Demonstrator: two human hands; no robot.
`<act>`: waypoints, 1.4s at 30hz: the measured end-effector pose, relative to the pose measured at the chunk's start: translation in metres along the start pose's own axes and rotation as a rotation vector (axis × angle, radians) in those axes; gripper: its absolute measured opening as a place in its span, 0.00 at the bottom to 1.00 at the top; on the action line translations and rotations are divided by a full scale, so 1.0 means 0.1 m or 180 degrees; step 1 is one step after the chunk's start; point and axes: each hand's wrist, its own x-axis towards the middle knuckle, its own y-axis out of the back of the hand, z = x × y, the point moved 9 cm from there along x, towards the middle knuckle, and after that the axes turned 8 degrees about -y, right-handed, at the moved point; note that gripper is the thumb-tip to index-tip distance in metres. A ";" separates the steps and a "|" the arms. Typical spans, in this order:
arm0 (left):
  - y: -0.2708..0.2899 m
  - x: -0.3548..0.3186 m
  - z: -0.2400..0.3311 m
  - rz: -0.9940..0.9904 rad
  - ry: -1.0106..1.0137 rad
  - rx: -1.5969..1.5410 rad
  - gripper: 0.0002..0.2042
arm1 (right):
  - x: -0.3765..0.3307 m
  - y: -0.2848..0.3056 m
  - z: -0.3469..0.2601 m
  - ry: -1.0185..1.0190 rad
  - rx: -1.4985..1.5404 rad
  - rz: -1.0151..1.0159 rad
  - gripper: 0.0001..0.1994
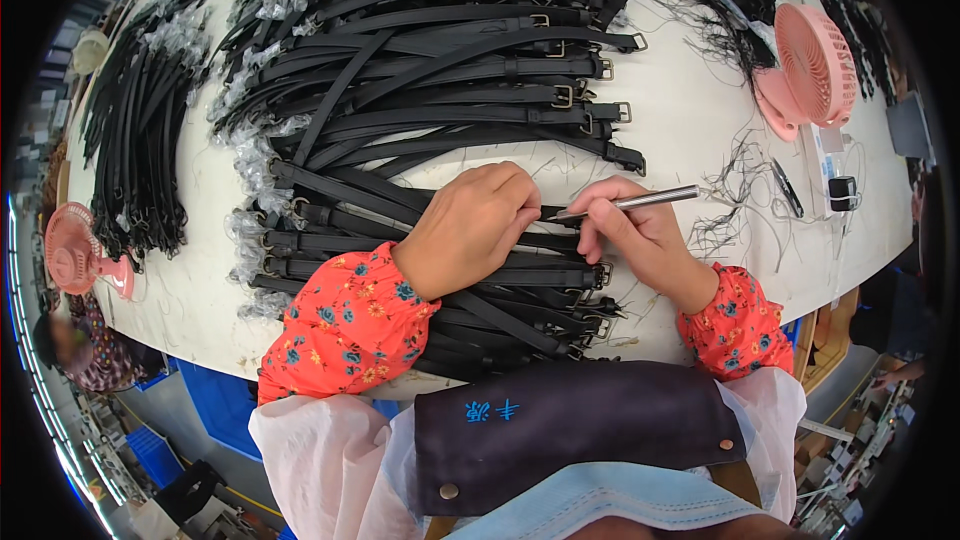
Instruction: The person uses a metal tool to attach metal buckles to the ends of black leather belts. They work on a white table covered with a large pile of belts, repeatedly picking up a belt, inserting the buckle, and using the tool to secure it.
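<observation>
Black strap [552, 212] sat between the left hand [472, 225] and the right hand [640, 236]

With 12 o'clock straight ahead of the person and the strap at the dial's centre, the left hand was at 9 o'clock and the right at 3. The left thumb and fingers were pinched narrow on the strap, much of which that hand hid. The right fingers closed around a silver pen-shaped tool [658, 198], its thin tip aimed at 9 o'clock, toward the strap; whether it touched, I could not tell. Both wrists emerged from red flowered sleeves [350, 315].

Buckled black belts [440, 45] lay heaped at 11 o'clock, and more belts [512, 323] spread from 6 to 7. Clear plastic wrap [253, 165] covered many ends toward 9. Well apart, between 9 and 10, lay a bundle of black straps [140, 155].

On the white table [850, 255], 1 pink fan [818, 65] stood at 2 o'clock; a second pink fan [72, 248] was at 9, by the rim. Loose threads [735, 185] and a black pen [787, 190] lay at 3.
</observation>
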 end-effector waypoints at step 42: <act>0.02 0.00 -0.12 0.0115 0.0414 -0.0231 0.03 | 0.03 0.04 0.01 -0.0011 -0.0068 0.0076 0.15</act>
